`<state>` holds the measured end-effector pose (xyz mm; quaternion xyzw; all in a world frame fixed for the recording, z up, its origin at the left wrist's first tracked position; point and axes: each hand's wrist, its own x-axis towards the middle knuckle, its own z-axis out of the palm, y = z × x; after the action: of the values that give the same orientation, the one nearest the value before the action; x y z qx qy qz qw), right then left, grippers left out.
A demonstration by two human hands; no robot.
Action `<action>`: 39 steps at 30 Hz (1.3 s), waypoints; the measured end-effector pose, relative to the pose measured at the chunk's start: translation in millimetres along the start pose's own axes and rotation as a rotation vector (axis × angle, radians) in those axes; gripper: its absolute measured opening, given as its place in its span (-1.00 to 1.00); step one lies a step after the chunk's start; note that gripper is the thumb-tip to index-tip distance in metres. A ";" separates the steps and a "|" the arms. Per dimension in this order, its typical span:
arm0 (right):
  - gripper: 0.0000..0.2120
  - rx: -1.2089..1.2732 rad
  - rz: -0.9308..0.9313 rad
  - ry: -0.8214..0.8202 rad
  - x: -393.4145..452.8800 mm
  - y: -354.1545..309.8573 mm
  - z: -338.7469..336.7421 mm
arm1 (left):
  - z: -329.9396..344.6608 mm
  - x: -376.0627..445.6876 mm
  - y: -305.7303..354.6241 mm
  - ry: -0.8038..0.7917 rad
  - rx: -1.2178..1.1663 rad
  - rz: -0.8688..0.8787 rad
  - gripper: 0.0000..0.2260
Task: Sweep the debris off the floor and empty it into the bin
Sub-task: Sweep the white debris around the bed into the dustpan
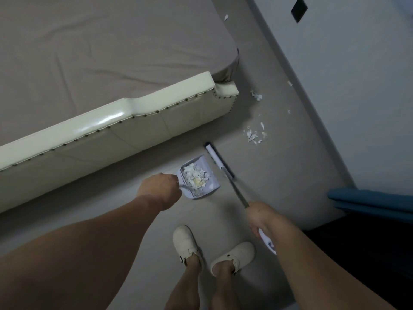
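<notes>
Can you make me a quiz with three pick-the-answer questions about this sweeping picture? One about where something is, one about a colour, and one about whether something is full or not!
1. Where is the dustpan?
A. On the bed
B. Down at the floor beside the bed frame
C. Next to the blue cushion

2. What colour are the shoes?
A. Cream
B. Red
C. Black

3. What is the dustpan like inside?
A. Empty
B. Full of water
C. Holding a heap of white scraps

Answers:
1 B: the left hand holds the dustpan low by the bed frame, with the broom in the right hand just beside it.
2 A: both shoes are a pale cream.
3 C: white scraps are piled in it, while more scraps lie on the floor.
</notes>
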<state>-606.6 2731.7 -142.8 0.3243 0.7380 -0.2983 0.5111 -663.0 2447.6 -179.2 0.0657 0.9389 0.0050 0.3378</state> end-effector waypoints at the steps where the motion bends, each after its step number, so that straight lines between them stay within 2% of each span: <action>1: -0.59 0.043 0.004 -0.028 -2.4 -0.2 0.6 | 0.7 -0.7 2.6 -0.009 -0.001 0.005 -0.75; 3: -0.55 0.101 0.029 -0.071 -8.7 8.6 -0.3 | 1.8 -1.6 5.6 -0.020 -0.010 0.003 -0.75; 9: -0.52 0.314 0.051 0.033 -34.0 59.9 -19.8 | 9.3 -21.2 -10.9 0.012 -0.028 -0.043 -0.80; 14: -0.58 0.130 0.021 0.054 -8.8 49.5 -13.5 | 10.6 -26.1 -25.3 -0.003 0.047 -0.021 -0.80; 19: -0.57 0.094 0.027 -0.121 4.7 28.9 27.3 | 14.3 -27.3 -23.5 -0.035 0.051 -0.008 -0.80; 22: -0.43 0.191 0.056 -0.173 -8.1 35.6 35.3 | 12.3 -28.5 -17.3 -0.048 0.056 -0.006 -0.80; 26: -0.52 0.333 0.014 -0.073 -34.0 60.0 11.0 | 7.1 -31.8 -13.6 -0.042 0.078 -0.009 -0.80; 30: -0.58 0.514 0.078 0.026 -37.5 82.1 -18.3 | 8.2 -37.5 -21.5 -0.051 0.018 -0.011 -0.78; 35: -0.59 0.705 0.100 0.075 -32.2 79.6 -64.5 | -1.5 -43.6 -3.3 0.013 0.006 0.007 -0.81; 39: -0.79 0.796 0.084 0.094 -20.9 70.4 -108.8 | -18.2 -32.8 34.7 0.086 -0.022 -0.032 -0.79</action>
<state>-606.8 2855.1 -98.1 0.5400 0.5735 -0.5244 0.3232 -645.4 2478.5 -142.5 0.0467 0.9534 0.0129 0.2977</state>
